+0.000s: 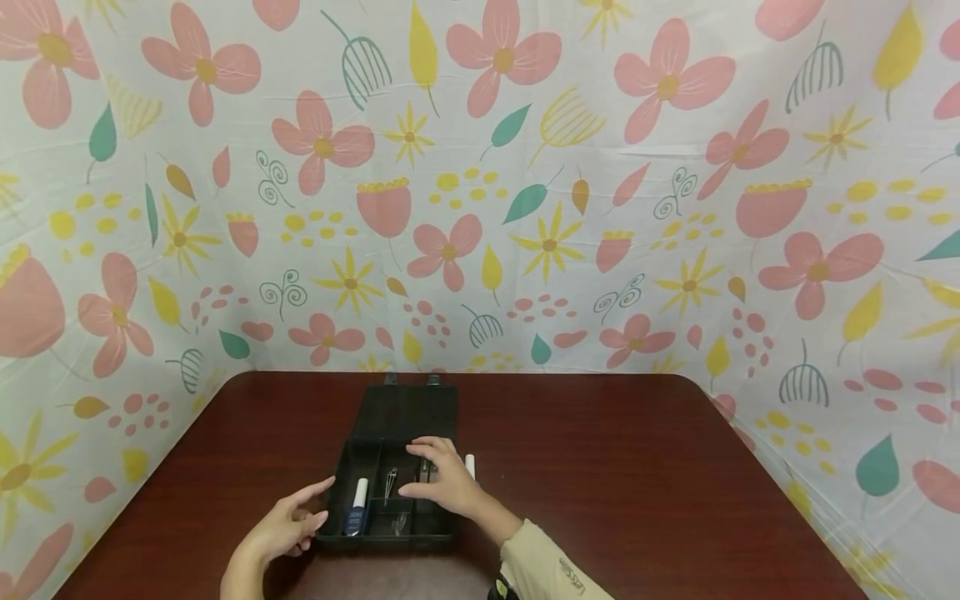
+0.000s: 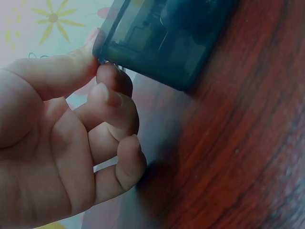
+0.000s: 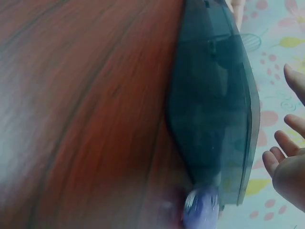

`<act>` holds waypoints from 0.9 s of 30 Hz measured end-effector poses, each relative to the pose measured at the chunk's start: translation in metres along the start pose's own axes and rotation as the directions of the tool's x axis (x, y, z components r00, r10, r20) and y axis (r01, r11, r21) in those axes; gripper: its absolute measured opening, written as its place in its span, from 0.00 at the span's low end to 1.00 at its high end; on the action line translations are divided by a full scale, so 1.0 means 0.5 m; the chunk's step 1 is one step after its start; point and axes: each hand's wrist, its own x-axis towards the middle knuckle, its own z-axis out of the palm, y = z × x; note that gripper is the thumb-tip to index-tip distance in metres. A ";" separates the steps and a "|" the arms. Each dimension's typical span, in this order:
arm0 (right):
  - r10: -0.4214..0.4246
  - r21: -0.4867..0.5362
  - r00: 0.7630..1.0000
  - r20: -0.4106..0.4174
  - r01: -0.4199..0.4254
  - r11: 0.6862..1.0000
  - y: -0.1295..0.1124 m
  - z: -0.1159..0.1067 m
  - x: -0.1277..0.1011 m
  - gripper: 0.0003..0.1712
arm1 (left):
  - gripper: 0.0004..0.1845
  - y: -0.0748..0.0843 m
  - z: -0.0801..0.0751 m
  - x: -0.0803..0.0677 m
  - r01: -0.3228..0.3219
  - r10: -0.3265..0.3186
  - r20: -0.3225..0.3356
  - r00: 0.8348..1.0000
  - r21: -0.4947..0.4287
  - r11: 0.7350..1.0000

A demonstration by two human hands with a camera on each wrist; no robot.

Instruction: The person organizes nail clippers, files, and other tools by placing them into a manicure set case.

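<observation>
A dark translucent compartment box (image 1: 347,467) lies on the table, its lid (image 1: 405,412) folded back. My left hand (image 1: 279,527) pinches the box's left edge near the front corner, thumb and finger against the rim in the left wrist view. Over the right-hand compartments hovers my right hand (image 1: 442,479), fingers spread and holding nothing. A blue nail polish bottle (image 1: 356,515) with a white cap lies in the left compartment. The nail clipper (image 1: 390,483) is in the middle one. Small clear pieces (image 1: 399,523) sit in a front compartment. My right hand partly hides another item.
Just right of the box stands a second white-capped bottle (image 1: 470,463), mostly behind my right hand; it looks purple (image 3: 201,210) in the right wrist view. The reddish-brown table (image 1: 600,467) ends at a flower-patterned cloth (image 1: 555,275) behind.
</observation>
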 end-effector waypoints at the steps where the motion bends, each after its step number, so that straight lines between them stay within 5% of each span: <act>1: 0.009 0.005 1.000 0.007 -0.009 1.000 0.002 -0.004 -0.004 0.32 | 0.30 0.000 0.000 0.000 0.000 0.000 -0.001 1.000 0.000 1.000; 17: 0.054 -0.002 0.997 -0.048 -0.054 0.999 0.059 -0.072 -0.051 0.33 | 0.30 0.008 0.001 -0.004 -0.019 0.019 -0.005 1.000 0.017 1.000; 27: 0.131 -0.070 0.991 0.034 -0.128 0.989 0.098 -0.103 -0.072 0.42 | 0.30 0.001 0.001 -0.002 0.001 -0.001 -0.020 1.000 0.021 1.000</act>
